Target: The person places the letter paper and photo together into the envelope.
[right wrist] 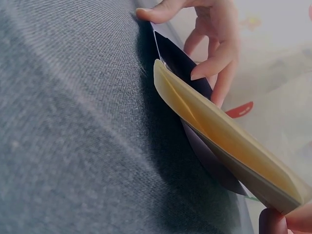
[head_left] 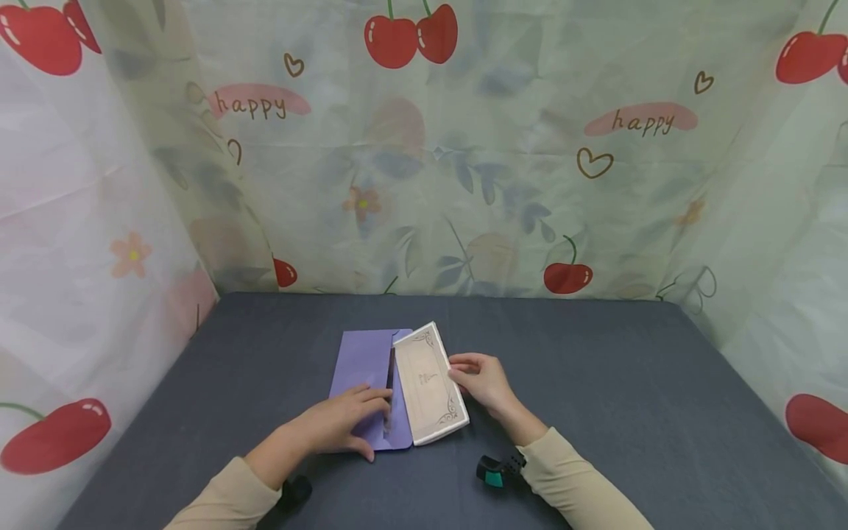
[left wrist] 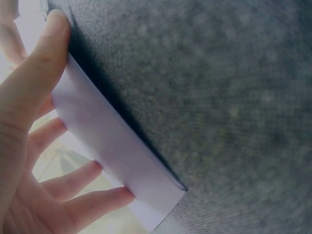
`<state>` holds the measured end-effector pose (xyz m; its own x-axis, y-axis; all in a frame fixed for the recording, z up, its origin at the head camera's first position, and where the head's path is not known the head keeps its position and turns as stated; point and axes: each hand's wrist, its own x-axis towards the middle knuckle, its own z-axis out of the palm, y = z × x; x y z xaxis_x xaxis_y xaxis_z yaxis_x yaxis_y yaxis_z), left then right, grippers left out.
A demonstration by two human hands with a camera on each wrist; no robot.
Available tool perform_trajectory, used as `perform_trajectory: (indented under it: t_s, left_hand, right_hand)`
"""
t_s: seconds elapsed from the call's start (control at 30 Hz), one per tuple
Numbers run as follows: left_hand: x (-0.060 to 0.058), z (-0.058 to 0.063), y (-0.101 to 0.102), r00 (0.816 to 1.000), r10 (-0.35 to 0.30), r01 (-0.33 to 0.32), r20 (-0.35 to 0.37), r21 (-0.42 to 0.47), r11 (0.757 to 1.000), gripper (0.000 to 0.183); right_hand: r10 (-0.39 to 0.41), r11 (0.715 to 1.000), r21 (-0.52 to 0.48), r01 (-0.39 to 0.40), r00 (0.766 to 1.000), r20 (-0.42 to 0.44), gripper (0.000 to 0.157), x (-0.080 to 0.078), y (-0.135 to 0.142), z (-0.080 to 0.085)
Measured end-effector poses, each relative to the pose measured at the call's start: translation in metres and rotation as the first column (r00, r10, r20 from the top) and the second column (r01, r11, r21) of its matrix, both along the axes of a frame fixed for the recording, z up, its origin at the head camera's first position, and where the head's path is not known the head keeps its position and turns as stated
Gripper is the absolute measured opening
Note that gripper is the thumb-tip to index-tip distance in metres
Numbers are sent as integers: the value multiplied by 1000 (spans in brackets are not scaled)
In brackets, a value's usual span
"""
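A purple folder (head_left: 363, 358) lies on the dark table, a dark slot showing along its middle. My left hand (head_left: 344, 419) rests on its near part with fingers spread, the thumb by the front edge. In the left wrist view the fingertips touch the pale purple surface (left wrist: 109, 139). A cream paper sleeve (head_left: 426, 383) with ornate printed corners leans at an angle over the folder's right part. My right hand (head_left: 486, 383) pinches its right edge between thumb and fingers. From the right wrist, the sleeve's (right wrist: 234, 141) end gapes, its inside yellow.
Dark cloth covers the table (head_left: 596, 368). Patterned curtains (head_left: 424, 184) with cherries and hearts stand behind and at both sides. A black wrist strap with a green part (head_left: 493, 478) sits by the right cuff, and a dark device (head_left: 294, 492) by the left cuff.
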<state>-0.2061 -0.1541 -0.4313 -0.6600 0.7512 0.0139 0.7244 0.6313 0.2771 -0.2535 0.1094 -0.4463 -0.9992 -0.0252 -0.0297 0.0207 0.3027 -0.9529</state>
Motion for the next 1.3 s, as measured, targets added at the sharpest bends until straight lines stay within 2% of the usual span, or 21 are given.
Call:
perform_trajectory:
  t_s: [0.5, 1.3]
  left_hand:
    - [-1, 1, 1, 1000, 0, 0, -10, -12, 1000, 54]
    - [-1, 1, 2, 999, 15, -14, 42, -13, 1000, 53]
  right_hand:
    - [14, 1000, -22, -13, 1000, 7, 26, -6, -7, 2]
    - [-1, 1000, -28, 0, 1000, -16, 27, -2, -18, -4]
